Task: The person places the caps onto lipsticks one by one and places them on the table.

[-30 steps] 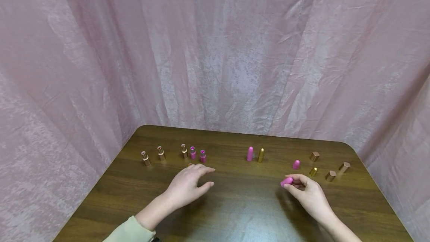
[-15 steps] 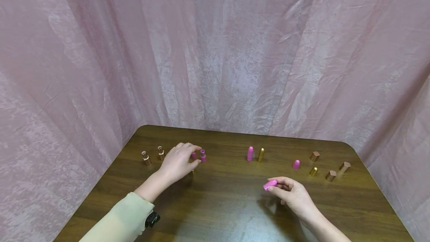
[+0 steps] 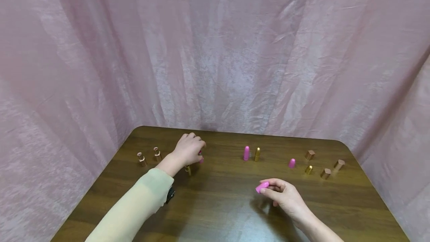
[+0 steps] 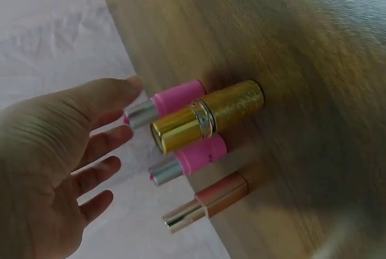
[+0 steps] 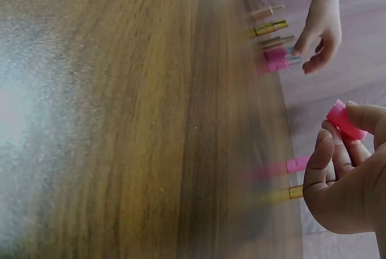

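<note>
My right hand (image 3: 282, 197) pinches a pink lipstick cap (image 3: 262, 187) between thumb and fingers, lifted above the table. In the right wrist view, the cap's open end (image 5: 335, 112) shows past the thumb. My left hand (image 3: 189, 150) reaches over the uncapped lipsticks. In the left wrist view, its thumb and loosely bent fingers hover around the silver top of a pink lipstick (image 4: 179, 98), with no clear grip. Beside it stand a gold lipstick tube (image 4: 232, 109), a second pink lipstick (image 4: 204, 154) and a rose-gold lipstick (image 4: 223, 195). In the head view the left hand hides most of these.
Two rose-gold lipsticks (image 3: 157, 154) stand on the table's left. A capped pink lipstick (image 3: 246, 153) and a capped gold one (image 3: 257, 154) stand at the back. Farther right are a pink cap (image 3: 292, 163), a gold cap (image 3: 308, 170) and several rose-gold caps (image 3: 325, 173). Behind hangs a pink curtain (image 3: 218, 55).
The left hand has moved away from me over the lipsticks, then to the right towards a pink one. My right hand has carried the pink cap to the left.
</note>
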`<state>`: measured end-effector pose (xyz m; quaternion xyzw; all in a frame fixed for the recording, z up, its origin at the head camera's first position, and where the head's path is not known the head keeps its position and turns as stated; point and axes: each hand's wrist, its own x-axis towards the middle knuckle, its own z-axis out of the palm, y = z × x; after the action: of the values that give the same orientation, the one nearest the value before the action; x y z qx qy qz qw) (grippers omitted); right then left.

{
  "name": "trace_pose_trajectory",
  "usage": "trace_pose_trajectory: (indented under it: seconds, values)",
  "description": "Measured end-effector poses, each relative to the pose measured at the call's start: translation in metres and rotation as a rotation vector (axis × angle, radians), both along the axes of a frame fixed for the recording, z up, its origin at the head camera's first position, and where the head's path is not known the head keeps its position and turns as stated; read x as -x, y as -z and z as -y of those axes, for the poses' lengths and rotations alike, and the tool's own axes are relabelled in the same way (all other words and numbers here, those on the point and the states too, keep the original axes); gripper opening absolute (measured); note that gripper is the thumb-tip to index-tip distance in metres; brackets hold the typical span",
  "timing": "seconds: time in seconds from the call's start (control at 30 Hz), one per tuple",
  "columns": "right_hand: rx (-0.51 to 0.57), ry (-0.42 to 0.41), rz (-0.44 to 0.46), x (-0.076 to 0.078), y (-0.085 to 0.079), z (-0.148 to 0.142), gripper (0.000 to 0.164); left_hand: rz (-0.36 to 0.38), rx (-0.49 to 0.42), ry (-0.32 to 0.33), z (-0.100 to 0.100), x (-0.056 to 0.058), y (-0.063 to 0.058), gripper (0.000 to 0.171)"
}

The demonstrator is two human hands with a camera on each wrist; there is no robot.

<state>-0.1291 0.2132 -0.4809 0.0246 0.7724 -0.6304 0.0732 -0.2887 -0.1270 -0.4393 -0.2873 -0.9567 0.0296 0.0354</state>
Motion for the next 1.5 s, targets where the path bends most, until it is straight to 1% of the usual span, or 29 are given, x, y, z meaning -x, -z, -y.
trace_pose_trajectory:
  seconds: [0.13,0.27,0.43,0.57,0.73,0.8,0.9,0.97,1.07,1.13,1.2,1.33,1.37,1.43,1.5]
  values:
    - [0.002,-0.018,0.0,-0.002,0.002,-0.002,0.044,0.033,0.127,-0.023,-0.008,0.007,0.003,0.027]
    - [0.001,-0.023,-0.001,-0.002,0.004,-0.005,0.044,0.036,0.182,-0.035,-0.014,0.012,0.007,0.021]
    - [0.001,-0.032,-0.005,-0.003,0.006,-0.01,0.044,0.01,0.238,-0.028,-0.018,0.015,0.011,0.021]
    - [0.012,-0.044,-0.016,-0.004,0.008,-0.011,0.044,-0.013,0.252,0.0,-0.017,0.016,0.013,0.019]
    - [0.012,-0.016,-0.011,-0.004,0.007,-0.011,0.044,-0.035,0.202,0.035,-0.017,0.012,0.009,0.019]
    - [0.017,0.006,-0.005,-0.004,0.007,-0.012,0.044,-0.043,0.186,0.056,-0.02,0.007,0.005,0.02]
    - [0.054,0.043,0.02,-0.004,0.007,-0.014,0.042,-0.074,0.17,0.11,-0.028,-0.004,-0.002,0.02]
    - [0.094,0.07,0.038,-0.003,0.008,-0.015,0.039,-0.099,0.15,0.158,-0.034,-0.014,-0.007,0.02]
    - [0.157,0.114,0.066,-0.002,0.009,-0.017,0.036,-0.137,0.124,0.228,-0.043,-0.03,-0.01,0.021]
    - [0.209,0.149,0.086,-0.002,0.01,-0.018,0.033,-0.141,0.117,0.261,-0.048,-0.04,-0.011,0.021]
    - [0.286,0.188,0.106,-0.001,0.009,-0.02,0.028,-0.134,0.116,0.283,-0.052,-0.049,-0.012,0.022]
    - [0.494,0.259,0.138,0.0,0.01,-0.025,0.01,-0.121,0.132,0.3,-0.057,-0.063,-0.012,0.025]
    - [0.545,0.271,0.143,0.0,0.01,-0.026,0.011,-0.119,0.135,0.302,-0.059,-0.066,-0.011,0.025]
    - [0.624,0.288,0.153,0.0,0.011,-0.028,0.018,-0.121,0.143,0.307,-0.061,-0.071,-0.01,0.026]
    - [0.678,0.299,0.158,0.0,0.012,-0.031,0.024,-0.12,0.147,0.313,-0.064,-0.075,-0.009,0.026]
